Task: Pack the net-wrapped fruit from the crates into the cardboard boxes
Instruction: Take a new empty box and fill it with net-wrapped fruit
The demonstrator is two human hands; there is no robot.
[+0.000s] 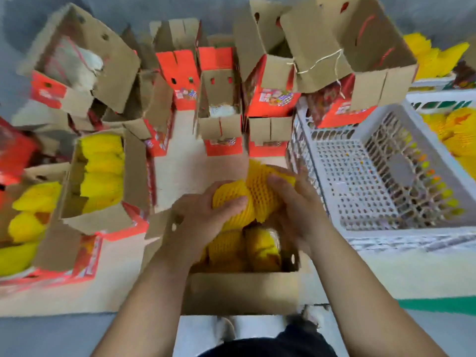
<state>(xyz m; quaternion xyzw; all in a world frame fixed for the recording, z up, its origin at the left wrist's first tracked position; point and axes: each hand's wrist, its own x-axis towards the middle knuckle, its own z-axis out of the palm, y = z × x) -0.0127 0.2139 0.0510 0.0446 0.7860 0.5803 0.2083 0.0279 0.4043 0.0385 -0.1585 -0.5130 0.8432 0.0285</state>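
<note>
We see both hands clamped on netted fruit above the near box (242, 287): the left hand (203, 222) curls round one yellow-netted fruit (231, 199), thumb on top, and the right hand (296, 210) grips a second fruit (265, 189) touching the first. Both fruits hang over the far edge of the near box, which already holds at least two netted fruits (247, 246) side by side. To the right, just beside the box, stands a white crate (386, 228) whose perforated floor shows bare; its near rim runs level with the hands. Past it a second crate (443, 99) holds yellow nets. On the left two open boxes are filled: one (134, 161) with a stack of about four fruits, another (51, 248) with three that we can count. A strip of pale floor (180, 161) lies open between the hands and the row of upright red-and-brown boxes (221, 117) beyond, at least five of them, flaps raised. Motion blur keeps us from counting more.
</note>
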